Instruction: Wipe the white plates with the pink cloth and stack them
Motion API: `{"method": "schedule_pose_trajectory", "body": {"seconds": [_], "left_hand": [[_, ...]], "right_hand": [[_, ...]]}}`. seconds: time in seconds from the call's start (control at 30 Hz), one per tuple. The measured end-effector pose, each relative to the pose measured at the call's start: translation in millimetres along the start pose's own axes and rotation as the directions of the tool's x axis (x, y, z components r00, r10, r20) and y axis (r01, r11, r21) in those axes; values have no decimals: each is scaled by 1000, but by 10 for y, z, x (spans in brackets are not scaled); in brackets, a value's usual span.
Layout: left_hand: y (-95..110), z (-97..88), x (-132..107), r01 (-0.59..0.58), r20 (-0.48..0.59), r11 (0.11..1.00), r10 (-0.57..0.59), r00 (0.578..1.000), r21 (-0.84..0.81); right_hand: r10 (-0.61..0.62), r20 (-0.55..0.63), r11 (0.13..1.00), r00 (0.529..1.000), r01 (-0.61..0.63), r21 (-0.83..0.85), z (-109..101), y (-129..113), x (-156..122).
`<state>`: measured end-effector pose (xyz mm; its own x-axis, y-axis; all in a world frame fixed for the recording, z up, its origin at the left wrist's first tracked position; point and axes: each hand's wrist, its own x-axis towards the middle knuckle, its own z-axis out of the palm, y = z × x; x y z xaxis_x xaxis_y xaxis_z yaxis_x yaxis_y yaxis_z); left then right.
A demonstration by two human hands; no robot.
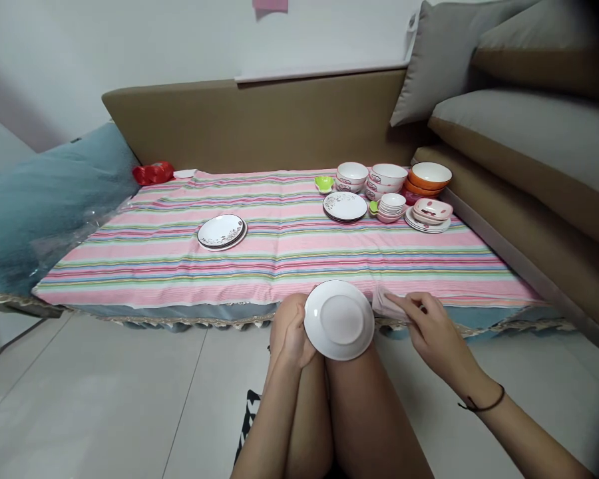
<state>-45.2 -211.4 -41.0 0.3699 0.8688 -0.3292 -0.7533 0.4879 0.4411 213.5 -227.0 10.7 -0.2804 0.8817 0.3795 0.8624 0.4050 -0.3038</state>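
my left hand (298,336) grips a round white ceramic plate (338,319), underside up, above my bare legs (374,412); my right hand (432,329) pinches a pale pink cloth (387,305) beside it; wiping seems unfinished; whether the stacked black-rimmed white plates (220,231) are done, i cannot tell

wht plate (338,319), pink cover (284,243) w/ multicol. stripes

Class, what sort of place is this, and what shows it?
Probably a living room or bedroom at home: large cushions are piled at the right, a brown backrest stands by the wall, and a striped cloth bears stacked bowls.
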Motion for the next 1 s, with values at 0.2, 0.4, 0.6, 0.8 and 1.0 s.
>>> {"method": "schedule_pose_trajectory", "body": {"seconds": [0.2, 0.4, 0.6, 0.8, 1.0], "left_hand": [[27, 38, -36, -9, 29, 1000, 9, 1000, 1], [59, 89, -58, 12, -50, 999, -14, 999, -47], [93, 124, -138, -55, 4, 990, 56, 998, -130], [101, 126, -133, 51, -53, 996, -56, 997, -79], [51, 82, -69, 5, 13, 1000, -6, 1000, 12]], "right_hand": [[122, -107, 992, 987, -123, -4, 387, -571, 620], [-134, -7, 988, 991, 133, -82, 541, -1150, 795], [-388, 59, 918, 920, 392, -67, 595, -1239, 575], [-509, 133, 857, 851, 515, -17, 463, -1084, 237], [-576, 122, 813, 808, 582, -17, 387, -851, -33]]}}
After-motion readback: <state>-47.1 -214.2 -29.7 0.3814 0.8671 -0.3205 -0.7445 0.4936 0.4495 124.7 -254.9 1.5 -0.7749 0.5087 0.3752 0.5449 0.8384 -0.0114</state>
